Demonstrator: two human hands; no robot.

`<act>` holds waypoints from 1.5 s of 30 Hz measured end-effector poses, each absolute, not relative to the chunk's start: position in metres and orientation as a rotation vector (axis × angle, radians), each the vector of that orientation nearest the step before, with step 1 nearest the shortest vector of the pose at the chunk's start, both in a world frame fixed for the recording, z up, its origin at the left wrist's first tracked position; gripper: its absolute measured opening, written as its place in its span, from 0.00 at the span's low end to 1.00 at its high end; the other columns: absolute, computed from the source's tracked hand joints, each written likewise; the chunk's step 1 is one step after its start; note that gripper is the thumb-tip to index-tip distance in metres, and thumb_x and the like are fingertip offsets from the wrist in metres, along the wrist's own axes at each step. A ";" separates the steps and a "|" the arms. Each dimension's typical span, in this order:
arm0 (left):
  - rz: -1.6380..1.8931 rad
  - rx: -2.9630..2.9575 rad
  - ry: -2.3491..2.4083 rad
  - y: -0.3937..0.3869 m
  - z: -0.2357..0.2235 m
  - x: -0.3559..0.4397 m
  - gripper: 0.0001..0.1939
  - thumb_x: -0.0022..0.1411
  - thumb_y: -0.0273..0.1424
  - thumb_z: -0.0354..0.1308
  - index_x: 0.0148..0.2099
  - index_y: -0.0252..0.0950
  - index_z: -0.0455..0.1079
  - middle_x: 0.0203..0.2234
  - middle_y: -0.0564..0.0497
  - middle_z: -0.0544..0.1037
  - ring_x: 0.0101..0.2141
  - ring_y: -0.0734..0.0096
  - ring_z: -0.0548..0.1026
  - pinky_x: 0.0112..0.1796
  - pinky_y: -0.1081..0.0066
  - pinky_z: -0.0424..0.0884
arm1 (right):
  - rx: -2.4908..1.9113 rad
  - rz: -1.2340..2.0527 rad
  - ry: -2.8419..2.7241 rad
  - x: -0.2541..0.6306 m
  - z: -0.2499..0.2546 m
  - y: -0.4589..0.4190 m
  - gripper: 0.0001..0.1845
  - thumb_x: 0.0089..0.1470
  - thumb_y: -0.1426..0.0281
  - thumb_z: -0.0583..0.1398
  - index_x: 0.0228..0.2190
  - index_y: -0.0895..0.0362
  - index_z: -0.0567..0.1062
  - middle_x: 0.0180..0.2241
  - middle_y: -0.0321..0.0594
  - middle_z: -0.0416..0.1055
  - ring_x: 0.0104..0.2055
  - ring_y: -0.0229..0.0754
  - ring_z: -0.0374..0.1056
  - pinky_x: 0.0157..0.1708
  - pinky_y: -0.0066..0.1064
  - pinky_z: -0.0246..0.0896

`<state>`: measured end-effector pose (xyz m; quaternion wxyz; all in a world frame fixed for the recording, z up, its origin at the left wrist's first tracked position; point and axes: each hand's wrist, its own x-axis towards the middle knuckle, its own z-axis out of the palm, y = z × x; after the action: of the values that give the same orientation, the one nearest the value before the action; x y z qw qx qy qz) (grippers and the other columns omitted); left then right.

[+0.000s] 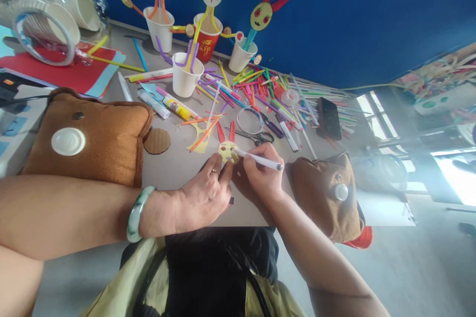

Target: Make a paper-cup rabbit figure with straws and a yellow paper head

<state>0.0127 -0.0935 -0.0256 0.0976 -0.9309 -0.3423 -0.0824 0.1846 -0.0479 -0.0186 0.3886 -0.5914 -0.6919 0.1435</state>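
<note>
On the table lies a small yellow paper rabbit face (226, 147) with red ears, drawn eyes and a mouth. My left hand (203, 195), wearing a ring and a green-white bangle, presses its fingertips on the lower edge of the face and holds it down. A small dark piece (231, 200) sticks out beside that hand; the rest of it is hidden. My right hand (265, 173) is closed round a white marker pen (266, 161), its tip at the right eye of the face. Left of the face is a yellow paper scrap (201, 139) with cut-out holes.
Scissors (256, 134), a tape roll (250, 121) and many coloured straws (256, 84) lie beyond my hands. Paper cups (186, 81) with straw figures stand by the blue wall. Brown cushions (96, 138) flank both arms. A phone (329, 118) lies at the right.
</note>
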 end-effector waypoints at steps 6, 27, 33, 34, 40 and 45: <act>-0.220 -2.774 -0.983 -0.092 -0.025 0.012 0.23 0.65 0.44 0.55 0.45 0.29 0.80 0.56 0.29 0.73 0.55 0.40 0.72 0.59 0.45 0.60 | -1.512 0.373 -1.750 0.184 -0.018 -0.048 0.05 0.46 0.72 0.58 0.22 0.52 0.66 0.17 0.30 0.67 0.19 0.35 0.61 0.21 0.27 0.58; -0.232 -2.761 -0.970 -0.093 -0.028 0.012 0.22 0.65 0.44 0.56 0.44 0.29 0.80 0.56 0.29 0.73 0.56 0.41 0.71 0.59 0.45 0.59 | -1.511 0.342 -1.746 0.184 -0.018 -0.048 0.05 0.45 0.72 0.58 0.21 0.52 0.66 0.17 0.30 0.67 0.18 0.35 0.61 0.21 0.27 0.58; -0.222 -2.751 -0.956 -0.092 -0.025 0.012 0.21 0.64 0.43 0.57 0.42 0.29 0.80 0.55 0.28 0.73 0.56 0.40 0.71 0.59 0.45 0.59 | -1.518 0.337 -1.741 0.185 -0.018 -0.048 0.05 0.45 0.72 0.58 0.21 0.53 0.66 0.17 0.30 0.67 0.19 0.35 0.60 0.21 0.28 0.57; -0.220 -2.753 -0.957 -0.092 -0.025 0.012 0.22 0.64 0.43 0.56 0.43 0.28 0.80 0.55 0.28 0.73 0.55 0.39 0.71 0.59 0.45 0.59 | -1.514 0.340 -1.741 0.185 -0.018 -0.048 0.05 0.45 0.72 0.58 0.21 0.53 0.66 0.17 0.30 0.67 0.18 0.35 0.60 0.21 0.28 0.57; -0.211 -2.785 -0.969 -0.092 -0.023 0.012 0.23 0.64 0.45 0.57 0.43 0.29 0.80 0.56 0.29 0.73 0.55 0.39 0.72 0.59 0.45 0.59 | -1.508 0.337 -1.742 0.185 -0.018 -0.048 0.06 0.45 0.73 0.58 0.21 0.53 0.65 0.17 0.29 0.66 0.18 0.35 0.59 0.20 0.27 0.57; -0.223 -2.759 -0.976 -0.092 -0.023 0.012 0.23 0.64 0.44 0.57 0.43 0.28 0.80 0.55 0.29 0.73 0.55 0.39 0.71 0.59 0.46 0.59 | -1.490 0.313 -1.743 0.186 -0.019 -0.048 0.05 0.45 0.73 0.58 0.21 0.53 0.66 0.18 0.30 0.66 0.19 0.35 0.60 0.22 0.27 0.57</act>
<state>0.0125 -0.0922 -0.0235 0.1031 -0.9350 -0.3307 -0.0755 0.1858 -0.0479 -0.0187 0.4017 -0.5896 -0.6897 0.1238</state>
